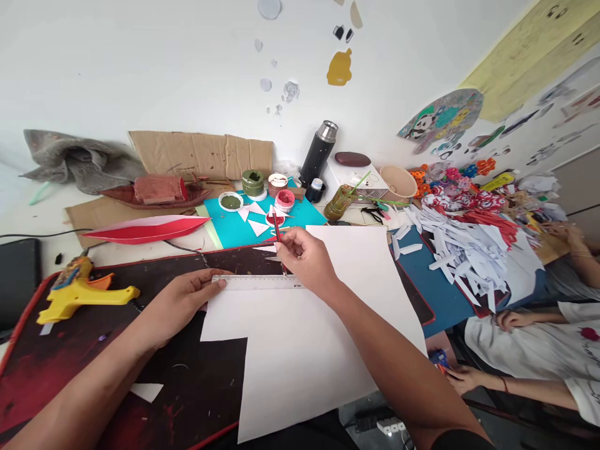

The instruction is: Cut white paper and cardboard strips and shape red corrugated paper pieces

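A large sheet of white paper [300, 356] with a stepped left edge lies over the dark mat [201, 381]. Across its upper left part rests a clear ruler [257, 283]. My left hand [185, 303] grips the ruler's left end, thumb on top and the other fingers at its far edge. In my right hand [309, 259] is a dark pencil [276, 226], pinched between thumb and fingers. The pencil's lower end is at the ruler's upper edge; whether it touches the paper I cannot tell.
A yellow glue gun [84, 294] lies at left. Behind stand a red paper boat [147, 229], a brown model boat [157, 190], paint jars [253, 182] and a black flask [319, 153]. Folded white paper strips [469, 250] heap up at right, near another person's hands [464, 379].
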`<state>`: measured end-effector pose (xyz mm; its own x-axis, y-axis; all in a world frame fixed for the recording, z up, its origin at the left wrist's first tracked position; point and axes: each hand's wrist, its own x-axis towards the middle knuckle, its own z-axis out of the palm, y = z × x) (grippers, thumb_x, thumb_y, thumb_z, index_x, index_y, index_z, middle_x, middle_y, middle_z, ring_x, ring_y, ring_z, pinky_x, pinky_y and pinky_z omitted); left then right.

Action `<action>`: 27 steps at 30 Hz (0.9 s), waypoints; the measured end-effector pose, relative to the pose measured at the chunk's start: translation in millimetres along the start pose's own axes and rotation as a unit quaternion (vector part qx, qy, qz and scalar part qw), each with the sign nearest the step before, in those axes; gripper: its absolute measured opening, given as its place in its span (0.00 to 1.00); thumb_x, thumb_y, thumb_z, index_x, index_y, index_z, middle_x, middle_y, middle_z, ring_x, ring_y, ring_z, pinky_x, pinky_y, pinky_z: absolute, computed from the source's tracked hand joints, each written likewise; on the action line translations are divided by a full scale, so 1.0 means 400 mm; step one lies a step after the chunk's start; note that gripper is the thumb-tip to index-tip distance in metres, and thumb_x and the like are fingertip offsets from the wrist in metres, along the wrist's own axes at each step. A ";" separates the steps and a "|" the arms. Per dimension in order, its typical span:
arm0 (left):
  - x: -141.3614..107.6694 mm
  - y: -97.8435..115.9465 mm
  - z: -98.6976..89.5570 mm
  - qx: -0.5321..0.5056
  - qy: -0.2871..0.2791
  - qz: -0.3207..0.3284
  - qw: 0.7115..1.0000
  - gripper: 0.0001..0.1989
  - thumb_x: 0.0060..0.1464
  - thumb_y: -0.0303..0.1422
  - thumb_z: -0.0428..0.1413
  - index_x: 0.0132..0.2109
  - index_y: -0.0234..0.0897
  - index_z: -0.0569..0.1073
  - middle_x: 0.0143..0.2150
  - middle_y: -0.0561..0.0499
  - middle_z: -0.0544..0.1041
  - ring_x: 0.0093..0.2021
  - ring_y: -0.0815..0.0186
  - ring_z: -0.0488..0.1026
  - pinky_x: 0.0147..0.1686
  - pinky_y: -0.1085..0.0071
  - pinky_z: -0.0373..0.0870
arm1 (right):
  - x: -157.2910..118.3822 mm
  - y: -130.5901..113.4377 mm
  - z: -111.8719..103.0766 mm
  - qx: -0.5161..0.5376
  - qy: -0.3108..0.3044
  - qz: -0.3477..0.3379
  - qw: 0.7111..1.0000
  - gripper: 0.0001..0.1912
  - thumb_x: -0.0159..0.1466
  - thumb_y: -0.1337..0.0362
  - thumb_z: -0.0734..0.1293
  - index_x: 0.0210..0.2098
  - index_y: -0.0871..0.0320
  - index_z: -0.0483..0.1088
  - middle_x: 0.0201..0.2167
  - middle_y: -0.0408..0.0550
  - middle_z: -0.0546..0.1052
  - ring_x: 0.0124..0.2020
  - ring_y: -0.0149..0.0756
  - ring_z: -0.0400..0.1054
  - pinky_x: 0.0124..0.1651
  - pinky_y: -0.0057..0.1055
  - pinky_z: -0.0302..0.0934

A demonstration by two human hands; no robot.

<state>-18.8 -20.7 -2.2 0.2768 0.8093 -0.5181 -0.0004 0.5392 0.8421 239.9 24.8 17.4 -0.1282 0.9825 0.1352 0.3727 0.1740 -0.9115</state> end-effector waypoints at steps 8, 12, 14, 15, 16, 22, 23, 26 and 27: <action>-0.004 0.012 0.008 0.025 0.005 0.001 1.000 0.27 0.44 0.49 0.73 0.47 0.38 0.85 0.36 0.45 0.86 0.32 0.54 0.81 0.29 0.66 0.77 | -0.027 0.005 -0.033 0.239 -0.044 0.115 0.963 0.12 0.64 0.55 0.73 0.41 0.53 0.71 0.24 0.36 0.76 0.19 0.29 0.65 0.22 0.27 0.61; -0.004 0.013 0.006 0.023 0.012 0.002 1.000 0.28 0.43 0.50 0.74 0.47 0.37 0.84 0.35 0.46 0.86 0.30 0.58 0.80 0.28 0.69 0.75 | -0.052 0.024 -0.035 0.284 -0.062 0.135 0.947 0.12 0.64 0.54 0.74 0.40 0.55 0.77 0.27 0.41 0.80 0.19 0.30 0.69 0.23 0.28 0.61; -0.003 0.011 0.004 0.019 0.011 -0.001 1.000 0.29 0.44 0.51 0.74 0.48 0.37 0.84 0.35 0.47 0.86 0.30 0.59 0.79 0.27 0.69 0.75 | -0.064 0.031 -0.034 0.307 -0.075 0.148 0.937 0.14 0.64 0.53 0.74 0.42 0.55 0.79 0.29 0.44 0.82 0.21 0.32 0.73 0.25 0.29 0.62; -0.002 0.009 0.003 0.019 0.010 -0.003 1.000 0.29 0.44 0.51 0.74 0.49 0.37 0.84 0.35 0.46 0.86 0.30 0.59 0.79 0.27 0.69 0.75 | -0.069 0.034 -0.034 0.316 -0.081 0.154 0.933 0.14 0.64 0.52 0.74 0.42 0.55 0.80 0.31 0.46 0.83 0.23 0.34 0.75 0.25 0.29 0.62; -0.001 0.007 0.002 0.019 0.012 -0.004 1.000 0.29 0.45 0.51 0.73 0.50 0.37 0.84 0.36 0.46 0.86 0.30 0.59 0.79 0.27 0.69 0.75 | -0.074 0.037 -0.033 0.323 -0.088 0.158 0.929 0.15 0.65 0.52 0.74 0.43 0.55 0.80 0.33 0.47 0.84 0.25 0.35 0.77 0.26 0.30 0.63; 0.001 0.001 -0.001 0.025 0.023 -0.007 0.999 0.32 0.47 0.53 0.72 0.52 0.36 0.83 0.40 0.44 0.86 0.32 0.58 0.79 0.28 0.68 0.76 | -0.095 0.052 -0.015 0.300 -0.105 0.123 0.940 0.18 0.63 0.48 0.77 0.45 0.53 0.78 0.41 0.51 0.86 0.32 0.41 0.81 0.31 0.34 0.68; 0.001 0.002 -0.001 0.026 0.024 -0.009 0.999 0.32 0.47 0.54 0.72 0.52 0.36 0.83 0.40 0.44 0.86 0.33 0.58 0.79 0.29 0.68 0.76 | -0.098 0.054 -0.011 0.288 -0.096 0.109 0.947 0.18 0.63 0.49 0.78 0.44 0.53 0.78 0.39 0.50 0.86 0.33 0.41 0.81 0.31 0.34 0.69; 0.001 0.003 -0.001 0.022 0.028 -0.014 0.999 0.31 0.47 0.53 0.72 0.51 0.37 0.83 0.39 0.46 0.86 0.33 0.58 0.80 0.30 0.69 0.76 | -0.107 0.055 0.004 0.233 -0.053 0.060 0.969 0.13 0.64 0.54 0.77 0.42 0.53 0.76 0.34 0.46 0.84 0.35 0.41 0.81 0.38 0.38 0.73; 0.001 0.004 -0.001 0.019 0.028 -0.014 0.999 0.30 0.47 0.53 0.72 0.51 0.38 0.83 0.39 0.46 0.86 0.33 0.59 0.79 0.30 0.70 0.75 | -0.110 0.054 0.009 0.207 -0.038 0.045 0.976 0.10 0.66 0.55 0.75 0.42 0.52 0.75 0.33 0.45 0.83 0.35 0.40 0.81 0.40 0.38 0.74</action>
<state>-19.0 -19.5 -1.2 0.2227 0.8064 -0.5479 0.0431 0.5533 0.8319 250.4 -15.1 -9.6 -0.1850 0.9822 0.0330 -0.0170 0.0303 -0.9994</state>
